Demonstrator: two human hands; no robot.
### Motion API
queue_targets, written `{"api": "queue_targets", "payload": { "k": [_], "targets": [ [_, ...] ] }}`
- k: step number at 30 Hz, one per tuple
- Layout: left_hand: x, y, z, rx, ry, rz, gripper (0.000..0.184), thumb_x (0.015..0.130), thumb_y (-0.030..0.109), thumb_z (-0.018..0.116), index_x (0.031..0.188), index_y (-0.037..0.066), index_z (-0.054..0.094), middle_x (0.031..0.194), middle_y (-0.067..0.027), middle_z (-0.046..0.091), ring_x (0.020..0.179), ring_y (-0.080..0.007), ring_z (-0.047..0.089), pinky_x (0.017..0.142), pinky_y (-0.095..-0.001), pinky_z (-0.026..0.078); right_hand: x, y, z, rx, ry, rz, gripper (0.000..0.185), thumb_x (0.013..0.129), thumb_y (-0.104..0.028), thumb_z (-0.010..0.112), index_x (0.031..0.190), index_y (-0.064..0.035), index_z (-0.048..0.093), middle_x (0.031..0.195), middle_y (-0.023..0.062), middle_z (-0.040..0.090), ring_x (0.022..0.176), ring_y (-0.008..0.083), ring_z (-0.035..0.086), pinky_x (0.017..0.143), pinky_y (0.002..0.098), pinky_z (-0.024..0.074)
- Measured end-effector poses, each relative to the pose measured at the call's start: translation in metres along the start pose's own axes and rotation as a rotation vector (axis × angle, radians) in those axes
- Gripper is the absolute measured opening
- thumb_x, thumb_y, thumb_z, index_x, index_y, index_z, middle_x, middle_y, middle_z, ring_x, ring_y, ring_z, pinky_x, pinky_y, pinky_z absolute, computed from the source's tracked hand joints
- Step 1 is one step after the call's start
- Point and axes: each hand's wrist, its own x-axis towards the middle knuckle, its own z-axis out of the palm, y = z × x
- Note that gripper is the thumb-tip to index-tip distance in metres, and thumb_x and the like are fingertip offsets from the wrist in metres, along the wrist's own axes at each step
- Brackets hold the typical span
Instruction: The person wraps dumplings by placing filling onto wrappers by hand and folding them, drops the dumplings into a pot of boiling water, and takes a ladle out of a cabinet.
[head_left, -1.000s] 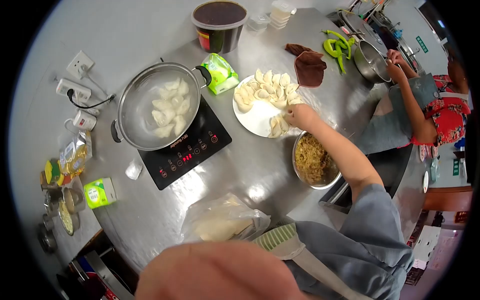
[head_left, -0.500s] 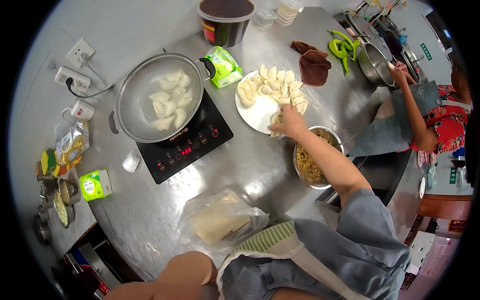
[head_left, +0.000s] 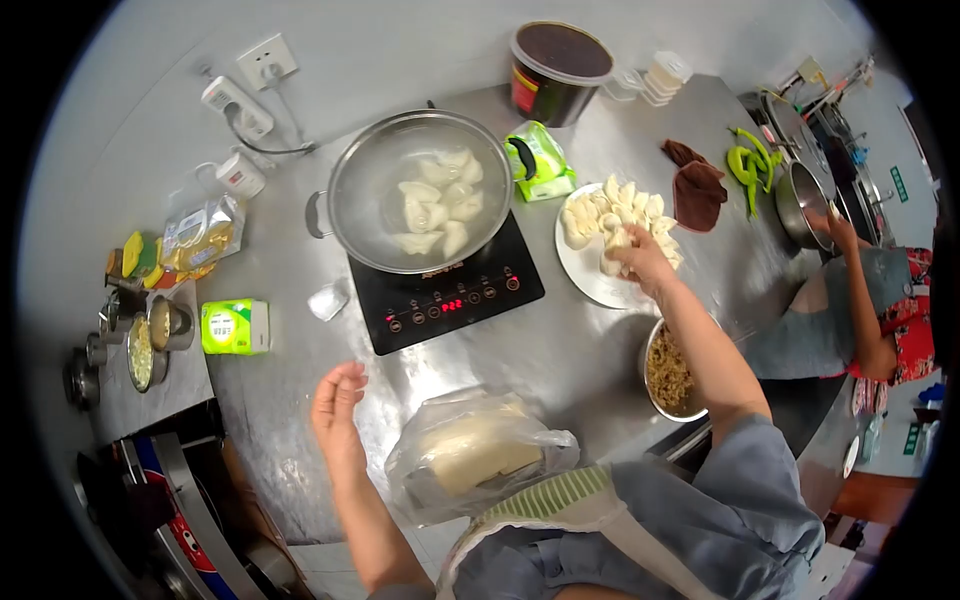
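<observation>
My right hand (head_left: 645,262) reaches over the white plate (head_left: 590,286), its fingers closed on a dumpling (head_left: 612,262). Several more uncooked dumplings (head_left: 630,205) crowd the plate's far side. Above the steel table, my left hand (head_left: 338,410) is raised with loosely curled fingers and holds nothing. It is left of a plastic bag (head_left: 480,455) of pale dough wrappers. Several dumplings (head_left: 440,200) lie in the water of a wide steel pot (head_left: 350,225). That pot stands on a black induction cooker (head_left: 455,310) with lit red digits.
A bowl of filling (head_left: 668,375) sits under my right forearm. Tissue packs (head_left: 236,327), a brown cloth (head_left: 699,196), green peppers (head_left: 752,165) and a dark lidded tub (head_left: 555,75) stand around. At right, a co-worker (head_left: 830,300) handles a steel bowl (head_left: 800,205).
My left hand has come up into view at the left. My right hand has shifted from the plate's near right edge towards its middle. The whole view has swung left.
</observation>
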Motion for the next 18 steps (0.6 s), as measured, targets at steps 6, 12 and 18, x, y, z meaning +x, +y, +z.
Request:
{"api": "queue_targets", "payload": {
  "k": [6, 12, 18],
  "targets": [
    [-0.008, -0.077, -0.049, 0.808, 0.06, 0.057, 0.036, 0.086, 0.017, 0.067, 0.117, -0.001, 0.061, 0.12, -0.0181, 0.062, 0.105, -0.0327, 0.06, 0.095, -0.0417, 0.045, 0.0, -0.109, 0.127, -0.385, -0.179, -0.936, 0.065, 0.067, -0.008, 0.074, 0.128, -0.0081, 0.052, 0.122, 0.0162, 0.054, 0.11, 0.0311, 0.055, 0.097, 0.0376, 0.0451],
    [-0.017, -0.117, -0.057, 1.037, 0.05, 0.047, 0.055, 0.081, 0.014, 0.07, 0.131, 0.002, 0.051, 0.142, -0.0294, 0.041, 0.128, -0.0449, 0.042, 0.108, -0.0471, 0.035, -0.002, -0.128, 0.282, -0.794, -0.268, -1.068, 0.053, 0.07, -0.002, 0.069, 0.121, -0.0123, 0.058, 0.123, 0.0206, 0.045, 0.117, 0.0394, 0.05, 0.098, 0.0444, 0.0455],
    [-0.019, -0.122, -0.057, 1.121, 0.006, 0.061, 0.057, 0.081, 0.014, 0.07, 0.133, 0.002, 0.05, 0.145, -0.0299, 0.037, 0.132, -0.0455, 0.039, 0.11, -0.0468, 0.033, -0.012, -0.123, 0.317, -1.0, -0.257, -0.991, 0.038, 0.081, -0.001, 0.057, 0.118, -0.0112, 0.059, 0.124, 0.0179, 0.045, 0.116, 0.0393, 0.05, 0.095, 0.0444, 0.0488]
  ]
}}
